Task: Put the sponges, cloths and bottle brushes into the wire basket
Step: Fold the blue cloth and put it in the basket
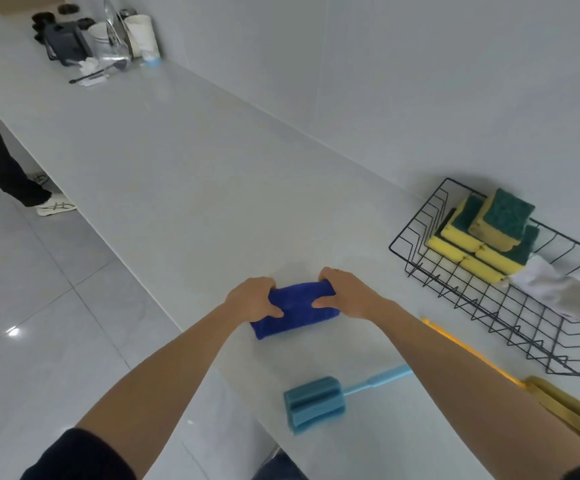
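Folded blue cloth [293, 310] lies on the counter [177, 174], long axis left-right. Left hand [255, 299] and right hand [345, 294] each closed on one end. Wire basket [416, 233] sits right and slightly far; right hand nearer it.

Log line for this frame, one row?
hands: both gripping blue cloth on counter | basket: sponges, white cloth | outside: two bottle brushes

Two bare forearms are seen, left hand [252, 299] and right hand [345, 294] ungloved, no rings or watch visible. Short dark navy sleeves [74, 455] are worn, ending above the elbow. Dark blue trousers [278, 467] are glimpsed below.
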The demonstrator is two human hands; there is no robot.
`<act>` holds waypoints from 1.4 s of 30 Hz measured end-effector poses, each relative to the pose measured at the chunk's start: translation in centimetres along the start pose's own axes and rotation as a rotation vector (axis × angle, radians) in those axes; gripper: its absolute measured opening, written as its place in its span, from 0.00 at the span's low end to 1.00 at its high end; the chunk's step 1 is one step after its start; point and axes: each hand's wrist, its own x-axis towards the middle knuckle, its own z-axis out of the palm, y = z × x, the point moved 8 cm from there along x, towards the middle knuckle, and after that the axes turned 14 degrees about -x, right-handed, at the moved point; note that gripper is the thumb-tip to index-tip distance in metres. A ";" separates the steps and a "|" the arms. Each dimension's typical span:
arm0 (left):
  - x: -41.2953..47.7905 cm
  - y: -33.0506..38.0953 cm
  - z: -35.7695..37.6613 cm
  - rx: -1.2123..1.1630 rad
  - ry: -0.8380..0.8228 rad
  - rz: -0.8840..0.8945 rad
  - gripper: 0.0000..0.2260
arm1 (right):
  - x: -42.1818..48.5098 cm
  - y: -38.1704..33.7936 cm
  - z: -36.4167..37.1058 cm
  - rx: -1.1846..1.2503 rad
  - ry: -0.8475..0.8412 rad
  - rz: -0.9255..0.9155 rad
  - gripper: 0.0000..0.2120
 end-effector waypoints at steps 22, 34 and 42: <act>-1.8 36.4 8.7 0.225 -0.256 0.790 0.17 | -26.1 20.6 -14.8 0.306 0.718 0.633 0.10; 1.7 45.8 15.4 0.358 -0.332 0.849 0.16 | -31.1 29.2 -15.6 0.417 0.867 0.951 0.15; 7.0 47.3 19.2 0.458 -0.372 0.789 0.15 | -28.6 34.2 -14.0 0.468 0.784 1.039 0.15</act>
